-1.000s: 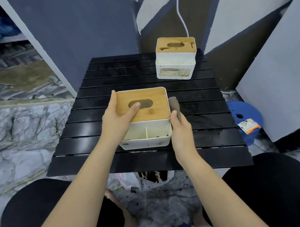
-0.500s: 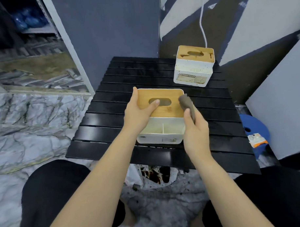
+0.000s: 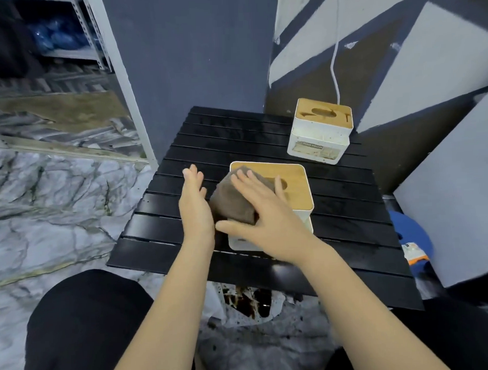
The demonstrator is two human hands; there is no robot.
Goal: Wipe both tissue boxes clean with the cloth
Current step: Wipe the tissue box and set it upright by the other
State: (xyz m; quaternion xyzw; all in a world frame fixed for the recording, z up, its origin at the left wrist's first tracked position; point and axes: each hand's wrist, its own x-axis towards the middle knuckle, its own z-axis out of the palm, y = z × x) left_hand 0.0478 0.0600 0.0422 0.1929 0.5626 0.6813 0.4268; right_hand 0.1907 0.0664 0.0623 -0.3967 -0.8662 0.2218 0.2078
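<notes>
Near tissue box [image 3: 288, 188] sits on the black slatted table [image 3: 235, 135], toward the front edge and about mid-width. White body, bamboo lid with an oval slot partly hidden. Long axis runs roughly left to right across the table, turned a little from the slats; slot faces straight up. A lower tray section shows at the front, mostly behind the wrist.

Right hand [image 3: 261, 212] lies flat on a folded brown cloth [image 3: 232, 204], fingers straight and spread, pressing it onto the left part of the lid. The cloth hangs over the lid's left front corner. Nothing gripped; it is a palm press.

Left hand [image 3: 195, 203] stands edge-on just beside the box's left side, fingers straight and together, holding nothing. Whether it touches the box wall I cannot tell; the cloth blocks that.

Far tissue box [image 3: 320, 132] stands at the back right corner, well apart from the near one, label facing the person, a white cord [image 3: 335, 57] hanging down the wall behind it. Not yet being wiped, by the look of it.

Risks, as I judge them:
- No hand grips the box, so a firm sideways stroke could slide it on the smooth slats or twist it.
- The lid looks like a loose insert; downward push at one corner could tip or unseat it.
- The overhanging cloth could slip off the corner under an open palm.

Blue stool [image 3: 410, 231] on the floor at right.
</notes>
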